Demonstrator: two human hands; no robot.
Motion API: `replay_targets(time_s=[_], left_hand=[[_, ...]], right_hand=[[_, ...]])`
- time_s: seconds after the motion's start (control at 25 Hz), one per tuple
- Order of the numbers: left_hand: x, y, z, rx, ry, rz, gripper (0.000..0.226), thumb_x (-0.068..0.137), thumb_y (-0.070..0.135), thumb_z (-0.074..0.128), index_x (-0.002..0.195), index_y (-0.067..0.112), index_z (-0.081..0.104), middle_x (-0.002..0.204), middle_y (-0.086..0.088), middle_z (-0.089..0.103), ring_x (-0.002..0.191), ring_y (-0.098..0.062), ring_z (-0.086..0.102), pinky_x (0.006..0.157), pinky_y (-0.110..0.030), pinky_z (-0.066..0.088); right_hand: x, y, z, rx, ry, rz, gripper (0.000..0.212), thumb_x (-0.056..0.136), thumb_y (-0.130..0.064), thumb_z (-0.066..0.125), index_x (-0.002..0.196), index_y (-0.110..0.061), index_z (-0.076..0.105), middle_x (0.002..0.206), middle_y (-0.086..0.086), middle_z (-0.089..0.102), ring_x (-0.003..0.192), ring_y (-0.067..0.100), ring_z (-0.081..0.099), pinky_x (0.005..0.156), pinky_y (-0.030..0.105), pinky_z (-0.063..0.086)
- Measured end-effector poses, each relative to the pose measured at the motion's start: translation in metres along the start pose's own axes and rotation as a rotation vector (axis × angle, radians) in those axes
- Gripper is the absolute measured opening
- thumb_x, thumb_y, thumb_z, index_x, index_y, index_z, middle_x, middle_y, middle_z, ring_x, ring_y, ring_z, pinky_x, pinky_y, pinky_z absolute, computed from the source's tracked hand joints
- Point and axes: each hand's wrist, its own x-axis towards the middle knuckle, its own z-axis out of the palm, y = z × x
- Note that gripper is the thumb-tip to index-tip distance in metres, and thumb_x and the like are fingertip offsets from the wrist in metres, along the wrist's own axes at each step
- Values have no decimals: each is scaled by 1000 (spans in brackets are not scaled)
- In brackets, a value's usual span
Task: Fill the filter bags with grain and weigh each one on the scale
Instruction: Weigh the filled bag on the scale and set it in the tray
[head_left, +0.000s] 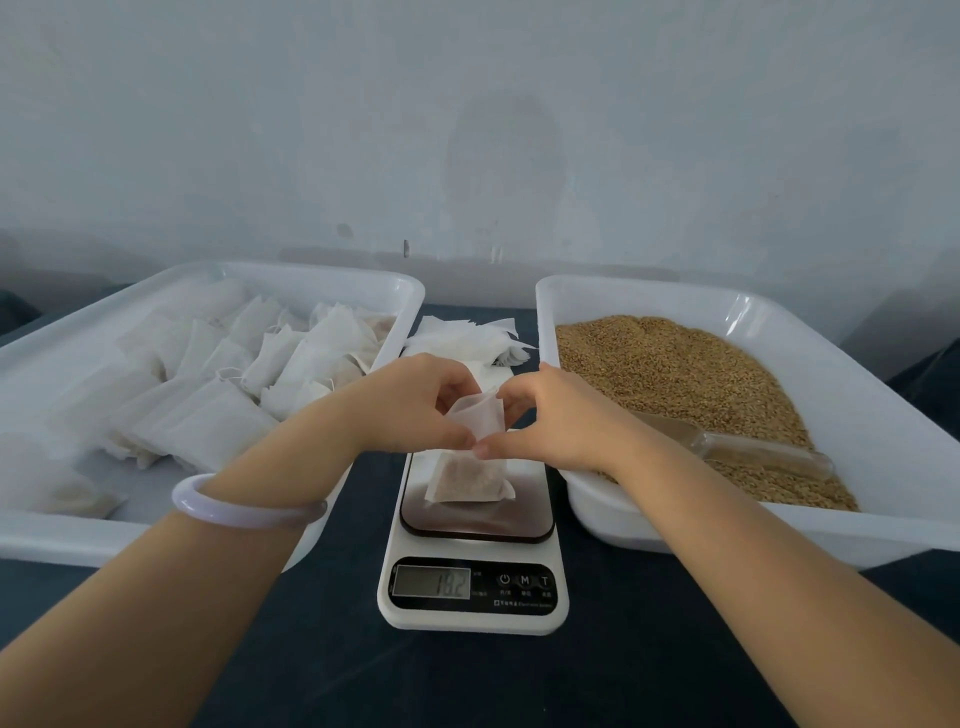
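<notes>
— White mesh that thin: what could go wrong with it?

— Plenty. My left hand (415, 402) and right hand (550, 415) both pinch the open mouth of the filter bag (470, 480). Its filled bottom rests on the platform of the scale (524, 512), mid-counter toward the near edge. While I grip the bag, I reckon my fingers add or lift weight, so the display (431, 581), which looks like 18.2, may be false. If I tug the mouth unevenly, the bag could tip and spill onto the platform, or the mesh might tear.

— And room to move?

— Tight at the sides. The grain tray (597, 525) stands just beside the scale toward the counter's right edge, its near corner under my right forearm. The scoop (748, 449) lies on the grain (675, 374) close to that wrist, so a careless sweep could flick it. The bag tray (78, 540) stands toward the left edge with the filled bags (218, 415) in it, and my bangle (244, 506) hangs over its near corner, where it could knock the rim. Empty bags (467, 338) lie between the trays, behind the scale toward the far edge. Bare counter (623, 665) shows only at the near edge, so I judge straight up is the safest way out.
</notes>
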Motion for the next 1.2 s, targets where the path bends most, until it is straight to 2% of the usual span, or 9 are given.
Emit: replay_targets(time_s=[0.2, 0.32, 0.36, 0.48, 0.64, 0.76, 0.92, 1.08, 1.2], left_hand=[[1, 0, 0, 71, -33, 13, 36, 72, 9, 74, 85, 35, 52, 91, 6, 63, 86, -16, 61, 81, -35, 52], [2, -1, 0, 65, 6, 0, 27, 78, 6, 68, 91, 26, 56, 93, -2, 65, 84, -20, 61, 80, -35, 52], [2, -1, 0, 36, 24, -5, 25, 79, 4, 67, 90, 24, 56, 89, -2, 65, 79, -18, 61, 75, -29, 53], [0, 2, -2, -98, 45, -7, 28, 79, 2, 69, 80, 25, 53, 66, 7, 56, 53, 1, 54, 52, -10, 44], [0, 3, -2, -162, 33, -19, 24, 79, 5, 72, 88, 20, 56, 62, 9, 61, 53, -1, 57, 55, -11, 47], [1, 2, -2, -132, 39, -17, 27, 77, 7, 73, 87, 24, 55, 54, 15, 56, 47, 6, 51, 50, -5, 39], [1, 0, -1, -82, 71, -13, 33, 72, 16, 79, 95, 24, 56, 71, 13, 51, 53, 5, 47, 53, -8, 35], [1, -1, -2, -90, 70, -17, 49, 68, 24, 83, 107, 28, 53, 92, 12, 65, 86, -5, 59, 75, -20, 47], [0, -1, -2, -103, 70, -11, 50, 67, 23, 83, 105, 29, 52, 94, 10, 66, 92, -6, 61, 83, -24, 48]], right_hand=[[0, 3, 0, -12, -2, -4, 29, 69, -40, 80, 90, -30, 64, 87, -15, 66, 78, -5, 59, 56, 6, 39], [-1, 3, 0, -23, 59, -47, 51, 69, -40, 80, 113, -28, 59, 101, -15, 60, 96, -1, 55, 71, 6, 38], [-2, 2, 0, -9, 91, -83, 57, 69, -38, 81, 119, -27, 56, 106, -13, 60, 100, 0, 54, 77, 9, 39], [-4, -1, 0, 70, 163, -199, 49, 68, -29, 83, 110, -26, 58, 105, -11, 62, 96, 1, 55, 81, 7, 39], [-5, -3, 0, 67, 192, -234, 37, 67, -27, 84, 94, -27, 59, 97, -14, 61, 90, -1, 53, 79, 9, 41], [-3, -1, 1, 56, 178, -221, 35, 67, -31, 83, 92, -30, 59, 96, -13, 61, 90, -1, 54, 80, 12, 42], [0, 2, 1, 35, 178, -194, 38, 68, -34, 82, 98, -31, 59, 104, -9, 60, 95, 4, 55, 86, 24, 45], [0, 3, 2, 45, 185, -160, 67, 66, -39, 82, 125, -31, 50, 121, -9, 52, 105, 4, 52, 90, 26, 44], [-1, 3, 2, 43, 180, -145, 76, 66, -41, 82, 132, -30, 45, 124, -10, 51, 107, 3, 51, 92, 27, 44]])
